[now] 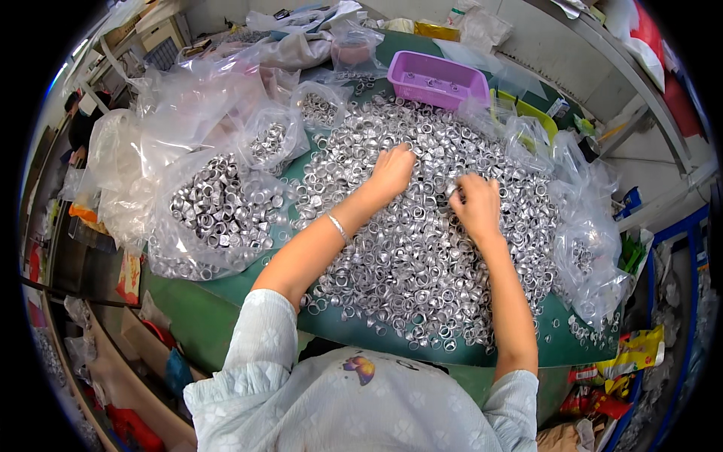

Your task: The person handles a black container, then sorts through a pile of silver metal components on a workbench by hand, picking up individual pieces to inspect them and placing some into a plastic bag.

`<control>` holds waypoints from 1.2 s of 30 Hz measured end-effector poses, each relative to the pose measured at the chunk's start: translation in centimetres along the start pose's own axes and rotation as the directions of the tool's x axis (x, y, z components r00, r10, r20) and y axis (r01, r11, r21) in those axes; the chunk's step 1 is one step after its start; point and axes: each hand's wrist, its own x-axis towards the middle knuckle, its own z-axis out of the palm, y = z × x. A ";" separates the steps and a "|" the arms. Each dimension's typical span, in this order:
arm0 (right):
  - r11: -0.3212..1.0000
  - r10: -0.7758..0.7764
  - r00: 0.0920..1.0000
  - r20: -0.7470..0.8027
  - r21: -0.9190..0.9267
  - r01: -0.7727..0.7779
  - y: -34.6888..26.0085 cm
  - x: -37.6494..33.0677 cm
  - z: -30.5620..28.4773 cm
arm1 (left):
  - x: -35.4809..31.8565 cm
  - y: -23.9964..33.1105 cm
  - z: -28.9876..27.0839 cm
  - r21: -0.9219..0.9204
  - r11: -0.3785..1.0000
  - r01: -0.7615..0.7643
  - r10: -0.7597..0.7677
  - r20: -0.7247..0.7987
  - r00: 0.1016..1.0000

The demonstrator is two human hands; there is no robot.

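A wide heap of silver-coloured rings (407, 264) covers the middle of a green table (218, 290). My left hand (393, 172) is at the upper middle of the heap, its fingers curled down among the rings; whatever they hold is hidden. To its right, my right hand (477, 203) is closed with thumb and fingers pinched on a silver ring (453, 193), just above the heap. A purple plastic basket (438, 79) stands beyond the hands at the far edge of the heap, with a few rings in it.
Clear plastic bags of rings (218, 203) lie at the left, and more clear bags (587, 248) at the right. Behind the right-hand bags sits a yellow-green basket (531, 113). A metal frame (640, 90) rises at the far right. Coloured packets (625, 361) lie beyond the table's right end.
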 end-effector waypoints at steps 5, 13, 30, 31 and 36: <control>-0.348 0.351 0.773 0.528 0.840 -0.416 0.3 0.0 -0.8 | -0.4 -1.8 0.5 -0.446 0.894 0.054 -0.125 -0.133 0.983; -0.123 0.313 0.635 0.706 0.694 -0.710 1.8 2.3 2.1 | -3.0 -2.1 -3.1 -0.300 0.952 -0.068 0.042 -0.094 0.995; -0.526 0.362 0.658 0.661 0.727 -0.441 0.5 1.8 -0.5 | -0.6 -1.3 -1.3 -0.396 0.915 -0.083 -0.002 -0.211 0.977; -0.644 0.330 0.638 0.696 0.660 -0.387 0.0 1.3 -1.1 | -0.9 -1.0 -2.0 -0.499 0.866 0.009 -0.100 -0.157 0.983; -0.711 0.292 0.597 0.747 0.587 -0.387 -2.1 -2.0 -1.4 | -6.2 2.6 -5.0 -0.760 -0.334 0.557 -0.020 0.597 0.802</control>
